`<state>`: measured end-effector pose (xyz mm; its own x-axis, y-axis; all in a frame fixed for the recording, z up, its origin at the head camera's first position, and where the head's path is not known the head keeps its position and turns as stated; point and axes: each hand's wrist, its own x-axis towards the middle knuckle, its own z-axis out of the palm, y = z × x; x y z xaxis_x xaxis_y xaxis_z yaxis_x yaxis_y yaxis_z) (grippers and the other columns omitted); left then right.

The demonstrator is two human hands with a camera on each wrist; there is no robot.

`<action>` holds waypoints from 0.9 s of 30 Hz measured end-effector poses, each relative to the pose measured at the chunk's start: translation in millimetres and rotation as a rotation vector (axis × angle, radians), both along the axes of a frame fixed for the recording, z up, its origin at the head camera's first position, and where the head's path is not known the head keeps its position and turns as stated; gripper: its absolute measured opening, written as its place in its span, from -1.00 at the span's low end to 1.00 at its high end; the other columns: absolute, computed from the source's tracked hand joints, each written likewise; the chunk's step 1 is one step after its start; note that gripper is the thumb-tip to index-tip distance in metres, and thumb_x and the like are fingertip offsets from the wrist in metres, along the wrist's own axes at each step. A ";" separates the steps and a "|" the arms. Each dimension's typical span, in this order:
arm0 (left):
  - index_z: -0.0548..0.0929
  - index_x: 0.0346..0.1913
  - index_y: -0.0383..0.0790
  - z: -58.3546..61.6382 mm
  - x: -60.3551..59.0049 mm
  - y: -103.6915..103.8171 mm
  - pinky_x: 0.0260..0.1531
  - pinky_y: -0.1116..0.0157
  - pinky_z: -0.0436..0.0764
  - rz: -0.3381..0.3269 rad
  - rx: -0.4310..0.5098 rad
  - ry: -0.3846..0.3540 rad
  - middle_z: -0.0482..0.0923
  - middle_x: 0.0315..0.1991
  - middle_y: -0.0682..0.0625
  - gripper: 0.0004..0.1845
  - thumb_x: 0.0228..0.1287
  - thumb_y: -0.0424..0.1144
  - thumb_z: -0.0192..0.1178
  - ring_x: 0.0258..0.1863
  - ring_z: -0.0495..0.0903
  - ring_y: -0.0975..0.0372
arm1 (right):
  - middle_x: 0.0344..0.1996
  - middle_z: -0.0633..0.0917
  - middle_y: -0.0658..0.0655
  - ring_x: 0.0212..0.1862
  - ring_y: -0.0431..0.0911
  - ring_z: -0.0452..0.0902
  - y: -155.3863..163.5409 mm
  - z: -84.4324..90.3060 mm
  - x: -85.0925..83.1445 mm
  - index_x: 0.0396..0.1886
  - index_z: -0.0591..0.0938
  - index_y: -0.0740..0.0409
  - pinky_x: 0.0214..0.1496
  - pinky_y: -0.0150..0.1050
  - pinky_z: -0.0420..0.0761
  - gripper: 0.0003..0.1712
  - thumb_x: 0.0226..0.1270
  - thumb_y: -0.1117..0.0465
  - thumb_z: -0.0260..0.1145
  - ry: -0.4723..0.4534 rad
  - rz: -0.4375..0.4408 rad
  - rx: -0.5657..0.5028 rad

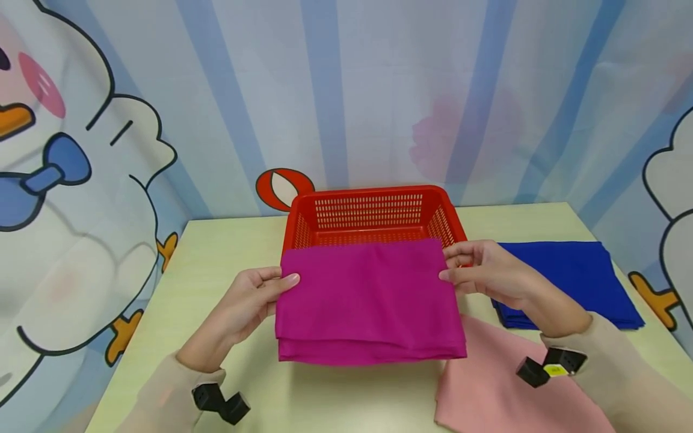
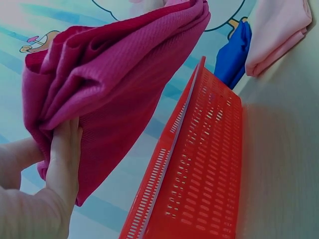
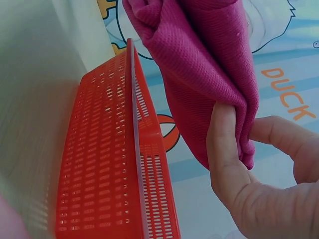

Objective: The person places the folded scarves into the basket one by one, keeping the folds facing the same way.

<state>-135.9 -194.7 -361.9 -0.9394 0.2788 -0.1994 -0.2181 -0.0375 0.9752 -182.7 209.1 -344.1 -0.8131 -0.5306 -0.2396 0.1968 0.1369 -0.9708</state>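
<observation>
A folded magenta cloth [image 1: 368, 300] is held up off the table in front of the red basket. My left hand [image 1: 254, 300] pinches its left edge, thumb on the near face and fingers behind. At the right edge my right hand [image 1: 487, 273] pinches it the same way. Both wrist views show the cloth's folded layers [image 2: 114, 74] bunched between thumb and fingers. The red perforated plastic basket [image 1: 368, 207] stands just beyond the cloth, which hides its front wall in the head view. From the right wrist, the cloth [image 3: 204, 64] hangs above the basket's rim.
A folded blue cloth [image 1: 568, 273] lies at the right of the pale table [image 1: 233, 240], partly behind my right forearm. Nearer to me is a folded pink cloth [image 1: 503, 385], partly under the right sleeve. A printed curtain [image 1: 368, 90] stands behind the table.
</observation>
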 end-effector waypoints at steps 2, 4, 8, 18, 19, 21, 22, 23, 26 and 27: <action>0.40 0.29 -0.56 -0.2 -2.6 -0.3 -0.07 0.18 0.67 0.001 0.001 -0.001 0.68 -0.05 -0.14 -0.51 0.47 -0.30 0.17 -0.16 0.74 0.12 | -0.29 0.59 0.07 -0.21 -0.14 0.62 -0.5 0.5 -2.7 0.39 0.15 0.54 -0.20 -0.23 0.69 -0.31 0.42 0.37 0.26 0.002 -0.002 0.019; 0.40 0.29 -0.56 0.1 -5.8 -0.5 -0.07 0.18 0.67 0.001 0.001 0.000 0.68 -0.05 -0.14 -0.51 0.47 -0.29 0.17 -0.16 0.74 0.12 | -0.27 0.61 0.08 -0.21 -0.14 0.63 -1.3 1.9 -5.2 0.38 0.17 0.54 -0.17 -0.20 0.70 -0.32 0.42 0.36 0.26 0.007 -0.006 0.036; 0.40 0.30 -0.55 1.4 -12.8 -0.6 -0.07 0.19 0.67 0.003 -0.003 -0.003 0.67 -0.04 -0.13 -0.51 0.48 -0.28 0.16 -0.17 0.74 0.13 | -0.25 0.66 0.09 -0.22 -0.14 0.67 -2.3 6.1 -10.1 0.37 0.18 0.55 -0.11 -0.18 0.71 -0.33 0.42 0.37 0.25 0.022 -0.016 0.058; 0.41 0.31 -0.51 7.0 -30.9 1.4 -0.08 0.21 0.67 0.012 -0.005 -0.030 0.66 -0.03 -0.12 -0.52 0.48 -0.28 0.16 -0.21 0.74 0.15 | -0.27 0.69 0.08 -0.27 -0.14 0.66 -2.9 9.9 -24.4 0.30 0.26 0.53 -0.15 -0.22 0.71 -0.46 0.42 0.42 0.22 0.022 -0.040 0.048; 0.41 0.31 -0.51 7.9 -32.8 1.6 -0.09 0.21 0.67 0.011 -0.005 -0.029 0.66 -0.04 -0.12 -0.52 0.48 -0.28 0.16 -0.21 0.75 0.15 | -0.27 0.69 0.08 -0.27 -0.14 0.66 -2.8 10.9 -25.9 0.29 0.28 0.52 -0.15 -0.22 0.71 -0.47 0.42 0.43 0.21 0.021 -0.047 0.048; 0.42 0.31 -0.50 9.8 -36.8 1.7 -0.09 0.21 0.68 0.015 -0.008 -0.024 0.67 -0.05 -0.12 -0.53 0.48 -0.27 0.16 -0.23 0.75 0.15 | -0.27 0.70 0.08 -0.28 -0.14 0.66 -2.1 11.8 -29.4 0.28 0.28 0.52 -0.17 -0.24 0.70 -0.48 0.43 0.42 0.21 0.023 -0.048 0.044; 0.42 0.30 -0.49 10.7 -38.7 1.8 -0.09 0.21 0.68 0.018 -0.006 -0.022 0.67 -0.06 -0.12 -0.53 0.48 -0.27 0.16 -0.23 0.75 0.15 | -0.27 0.70 0.07 -0.28 -0.14 0.66 -1.8 12.1 -31.3 0.28 0.28 0.52 -0.17 -0.24 0.70 -0.48 0.43 0.42 0.21 0.024 -0.047 0.042; 0.43 0.30 -0.49 11.5 -40.9 1.7 -0.10 0.21 0.68 0.020 -0.003 -0.018 0.68 -0.06 -0.12 -0.53 0.48 -0.27 0.17 -0.24 0.75 0.16 | -0.27 0.70 0.07 -0.28 -0.15 0.66 -1.5 12.7 -33.0 0.28 0.28 0.52 -0.17 -0.25 0.70 -0.49 0.44 0.42 0.20 0.025 -0.044 0.039; 0.42 0.31 -0.50 13.1 -47.5 1.7 -0.10 0.22 0.68 0.022 0.007 -0.006 0.68 -0.07 -0.11 -0.51 0.47 -0.26 0.17 -0.24 0.75 0.16 | -0.27 0.70 0.05 -0.26 -0.16 0.67 -0.6 14.0 -38.5 0.28 0.27 0.52 -0.15 -0.26 0.70 -0.50 0.45 0.43 0.18 0.032 -0.036 0.029; 0.41 0.31 -0.51 13.0 -49.8 1.7 -0.10 0.23 0.68 0.021 0.012 -0.004 0.68 -0.08 -0.10 -0.51 0.47 -0.27 0.17 -0.24 0.75 0.16 | -0.28 0.70 0.04 -0.25 -0.16 0.67 -0.4 14.6 -40.2 0.28 0.27 0.51 -0.14 -0.26 0.70 -0.50 0.45 0.44 0.17 0.036 -0.037 0.031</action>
